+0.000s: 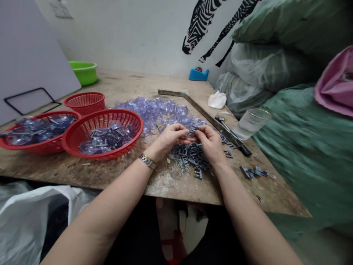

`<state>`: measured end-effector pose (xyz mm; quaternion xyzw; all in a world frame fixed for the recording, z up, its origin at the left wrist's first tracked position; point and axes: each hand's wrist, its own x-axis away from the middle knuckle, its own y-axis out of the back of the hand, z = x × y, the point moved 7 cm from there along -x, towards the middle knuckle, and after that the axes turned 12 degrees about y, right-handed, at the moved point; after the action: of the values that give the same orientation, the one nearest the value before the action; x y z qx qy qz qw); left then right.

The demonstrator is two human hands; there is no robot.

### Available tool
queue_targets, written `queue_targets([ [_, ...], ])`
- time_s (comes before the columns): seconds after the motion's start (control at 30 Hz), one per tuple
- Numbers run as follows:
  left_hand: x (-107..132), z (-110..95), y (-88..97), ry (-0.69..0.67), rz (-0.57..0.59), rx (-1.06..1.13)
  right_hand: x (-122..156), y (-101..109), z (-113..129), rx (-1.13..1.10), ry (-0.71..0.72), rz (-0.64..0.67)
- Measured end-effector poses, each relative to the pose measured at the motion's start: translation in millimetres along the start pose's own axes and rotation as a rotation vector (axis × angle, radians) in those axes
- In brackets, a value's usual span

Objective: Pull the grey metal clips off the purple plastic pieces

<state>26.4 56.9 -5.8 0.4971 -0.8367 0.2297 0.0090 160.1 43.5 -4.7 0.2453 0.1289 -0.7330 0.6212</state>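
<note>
My left hand point(176, 135) and my right hand point(210, 141) meet over the middle of the table, fingertips pinched close together. Between them is a small grey plastic part point(194, 129), held by the right thumb and fingers. The left fingertips press at its left side; whether they grip a separate tiny piece is hidden. Below the hands lies a heap of grey plastic parts point(197, 156), with small metal pins point(180, 163) scattered at its left. Just behind the hands spreads a pile of clear purplish plastic pieces point(154, 110).
Red baskets point(68, 141) at left hold clear pieces with grey parts. A metal bar point(201, 110) with a black end slants across the right side, near a glass of water point(250, 123). A blue tape dispenser point(199, 75) stands behind. Green sacks point(309, 147) crowd the right edge.
</note>
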Motion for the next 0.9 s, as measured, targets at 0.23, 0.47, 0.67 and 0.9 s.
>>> queue_targets([
  [0.23, 3.2, -5.9, 1.5, -0.077, -0.088, -0.096, -0.1, 1.5, 4.4, 0.04, -0.007, -0.002],
  [0.47, 3.3, -10.5, 3.6, -0.144, -0.163, -0.195, 0.2, 1.0, 5.0, 0.04, 0.007, -0.018],
  [0.67, -0.9, -10.8, 7.1, -0.197, -0.192, -0.259, 0.7, -0.5, 5.1, 0.046, 0.01, -0.001],
  [0.9, -6.0, -11.2, 10.5, -0.327, -0.25, -0.466, 1.5, -1.7, 6.0, 0.079, 0.034, 0.012],
])
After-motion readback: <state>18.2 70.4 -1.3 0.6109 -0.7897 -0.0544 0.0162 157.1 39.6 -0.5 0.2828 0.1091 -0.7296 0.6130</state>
